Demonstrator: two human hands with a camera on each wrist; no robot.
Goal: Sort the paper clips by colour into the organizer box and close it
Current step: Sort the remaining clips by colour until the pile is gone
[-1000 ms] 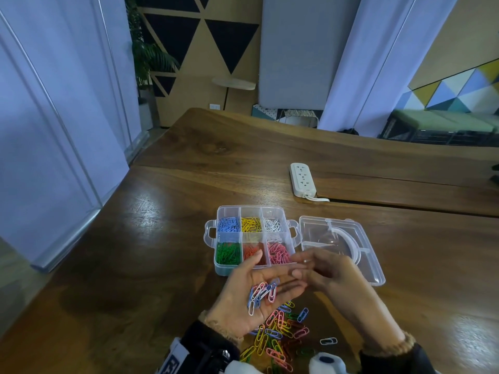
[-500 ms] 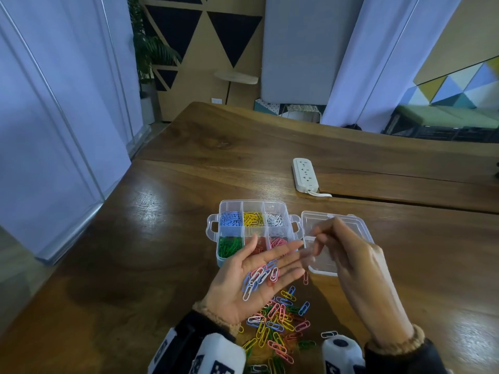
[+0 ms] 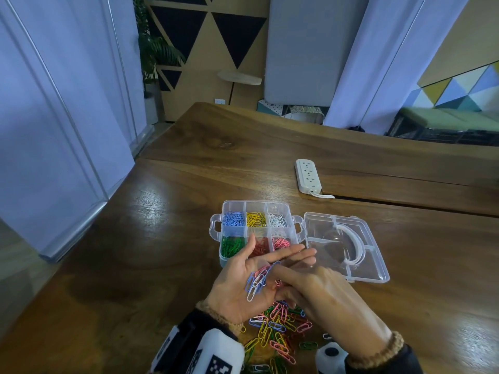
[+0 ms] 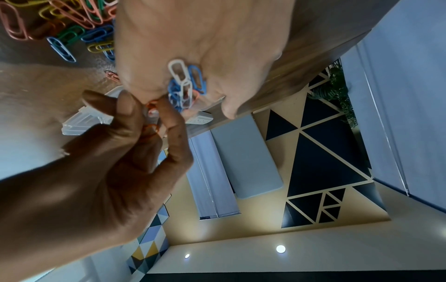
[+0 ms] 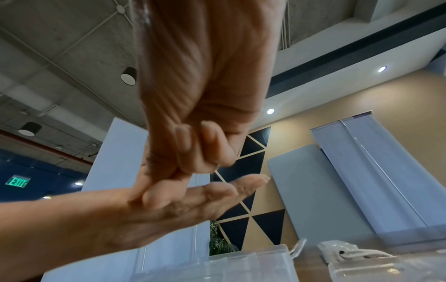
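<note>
My left hand (image 3: 244, 282) lies flat, cradling loose clips (image 3: 256, 282) beside the open box (image 3: 229, 259); my right hand (image 4: 144, 122) pinches 1 red clip (image 4: 152, 106). Tilting that palm, I judge, would spill them.

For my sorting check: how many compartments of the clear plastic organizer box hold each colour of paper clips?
Blue paper clips: 1
Yellow paper clips: 1
White paper clips: 1
Green paper clips: 1
Red paper clips: 1
Pink paper clips: 1
Total: 6 filled compartments
</note>
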